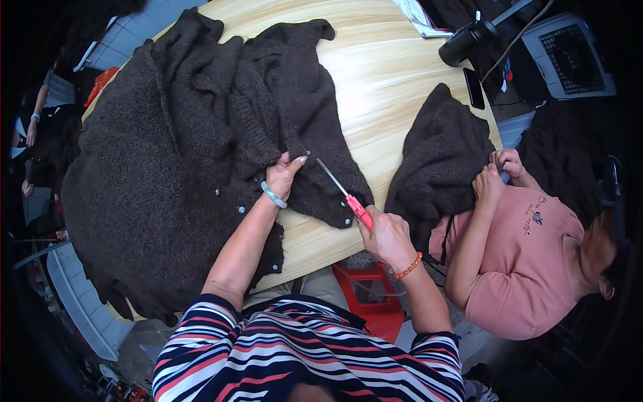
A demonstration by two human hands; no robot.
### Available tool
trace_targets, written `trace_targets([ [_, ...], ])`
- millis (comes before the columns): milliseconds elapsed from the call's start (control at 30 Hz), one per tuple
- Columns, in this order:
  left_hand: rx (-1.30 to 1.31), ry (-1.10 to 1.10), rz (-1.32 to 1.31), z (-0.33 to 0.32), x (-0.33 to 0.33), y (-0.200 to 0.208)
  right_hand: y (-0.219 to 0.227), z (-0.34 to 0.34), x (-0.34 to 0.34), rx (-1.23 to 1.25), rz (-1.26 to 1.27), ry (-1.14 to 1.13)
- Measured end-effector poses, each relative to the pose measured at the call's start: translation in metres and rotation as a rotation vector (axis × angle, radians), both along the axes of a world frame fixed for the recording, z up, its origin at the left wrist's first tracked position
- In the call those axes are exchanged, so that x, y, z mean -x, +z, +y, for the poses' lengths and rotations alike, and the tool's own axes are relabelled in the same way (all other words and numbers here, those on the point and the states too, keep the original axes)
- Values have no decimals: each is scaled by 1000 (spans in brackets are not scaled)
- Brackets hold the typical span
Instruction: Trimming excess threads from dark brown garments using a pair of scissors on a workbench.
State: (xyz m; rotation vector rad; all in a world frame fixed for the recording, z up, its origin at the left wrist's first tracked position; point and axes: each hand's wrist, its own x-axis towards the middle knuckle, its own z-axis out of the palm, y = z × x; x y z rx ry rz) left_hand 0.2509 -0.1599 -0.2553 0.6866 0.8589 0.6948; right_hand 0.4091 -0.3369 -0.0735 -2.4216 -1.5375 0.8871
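A dark brown knitted cardigan (154,154) with shiny buttons is spread over the left of the table, part of it hanging past the near edge. My left hand (281,177) pinches a bit of the knit near the middle of the garment, the thumb pointing right. My right hand (388,238) is closed round a pink-handled tool (357,209) with a long, thin metal shaft. Its tip points up and left, close to my left thumb, above the knit. Whether the tip touches the fabric I cannot tell.
On the right, a co-worker in a pink top (522,261) handles another dark knit piece (442,154) on the light wooden table (368,60). A black bottle (469,41), a phone (474,89) and a laptop (569,57) lie beyond. A red stool (375,301) stands below the near edge.
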Motion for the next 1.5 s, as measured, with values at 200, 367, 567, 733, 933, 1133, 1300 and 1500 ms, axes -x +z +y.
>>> trace_targets([
  [200, -87, 37, -2, -1, 1, -6, 2, 8, 3, 16, -5, 85],
  [367, -164, 30, 2, -1, -3, 4, -4, 3, 7, 16, 72, 103],
  [567, -87, -11, 135, 9, 0, 5, -2, 4, -2, -15, 46, 12],
  [733, 168, 235, 34, 25, -35, 32, -9, 5, -7, -43, 69, -18],
  [933, -124, 224, -66, 56, -41, -18, -6, 33, -9, -47, 29, -15],
  [1133, -119, 163, -38, 48, -34, -17, -7, 52, -17, -49, 97, 78],
  [1300, -92, 137, -18, 48, -28, -13, -8, 56, -18, 11, 77, 53],
  [1500, -92, 117, -36, 43, -31, -8, -9, 54, -19, 37, 87, 19],
])
